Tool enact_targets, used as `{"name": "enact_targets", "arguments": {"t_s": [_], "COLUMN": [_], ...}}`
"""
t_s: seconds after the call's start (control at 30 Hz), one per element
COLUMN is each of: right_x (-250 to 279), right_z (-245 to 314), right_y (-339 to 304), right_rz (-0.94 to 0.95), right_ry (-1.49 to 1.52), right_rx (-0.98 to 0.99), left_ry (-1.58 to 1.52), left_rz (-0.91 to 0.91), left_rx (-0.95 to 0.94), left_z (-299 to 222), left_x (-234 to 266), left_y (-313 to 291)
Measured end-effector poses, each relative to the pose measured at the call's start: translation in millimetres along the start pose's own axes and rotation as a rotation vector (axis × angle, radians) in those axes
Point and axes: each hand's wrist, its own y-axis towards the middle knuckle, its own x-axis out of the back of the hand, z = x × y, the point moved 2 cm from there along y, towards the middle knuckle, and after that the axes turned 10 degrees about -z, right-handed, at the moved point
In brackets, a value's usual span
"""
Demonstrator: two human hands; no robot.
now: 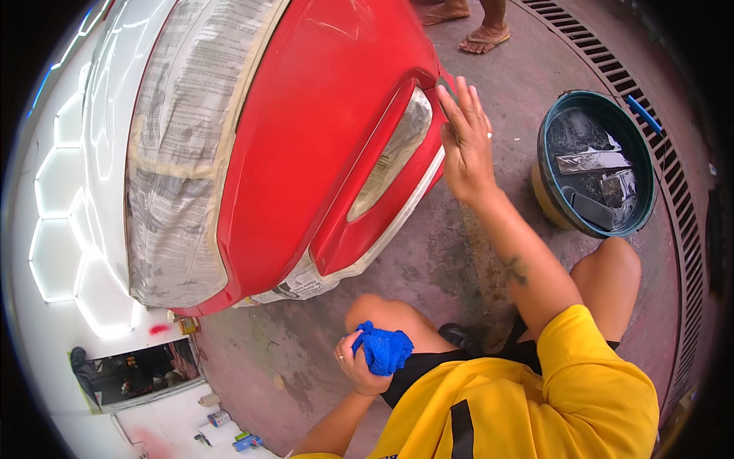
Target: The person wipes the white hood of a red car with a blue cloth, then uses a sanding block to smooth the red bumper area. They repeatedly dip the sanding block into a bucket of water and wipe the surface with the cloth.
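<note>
My left hand (356, 369) is closed around a crumpled blue cloth (384, 348), held above my bent left knee. My right hand (468, 149) is raised at the edge of a red car bumper (306, 122). Its fingers are stretched out with nothing in them; whether the palm touches the bumper I cannot tell. The bumper has a long recess beside my right hand, filled with masking paper (390, 164). More newsprint and tape (191, 130) cover the panel on the bumper's left, and a masked strip runs along its lower edge.
A dark green-rimmed bucket (544, 157) of water stands at the right, with a dark block (592, 209) in it. A floor drain grate (680, 210) curves behind it. Another person's sandalled feet (487, 38) are at the top. Cans and bottles (219, 418) sit lower left.
</note>
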Motion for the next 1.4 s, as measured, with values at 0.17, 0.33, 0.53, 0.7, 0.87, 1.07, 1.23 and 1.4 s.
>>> {"name": "enact_targets", "arguments": {"t_s": [0.17,0.33,0.53,0.7,0.87,1.07,1.23,1.4], "right_x": [-9,-12,-14,-38,-39,43,147,228], "right_z": [-4,10,-8,37,48,-56,-138,-218], "right_y": [23,38,72,-6,-36,28,108,77], "right_rz": [0.465,0.755,0.638,0.561,0.6,0.415,0.535,0.647], "right_ry": [-0.155,0.071,-0.129,-0.235,-0.097,-0.141,-0.391,-0.87], "right_rx": [0.557,0.747,0.905,0.715,0.701,0.339,-0.008,0.036], "left_ry": [-0.029,-0.029,-0.028,-0.023,-0.047,-0.027,-0.049,-0.05], "left_rz": [-0.058,-0.063,-0.019,-0.026,0.013,-0.017,-0.01,0.002], "left_rx": [0.015,0.028,-0.001,0.002,-0.041,-0.028,-0.034,-0.043], "left_z": [3,5,5,8,6,4,2,1], "left_x": [-5,-7,-4,-9,-12,-8,-4,-4], "left_y": [-4,-5,-2,0,11,-4,-3,-2]}}
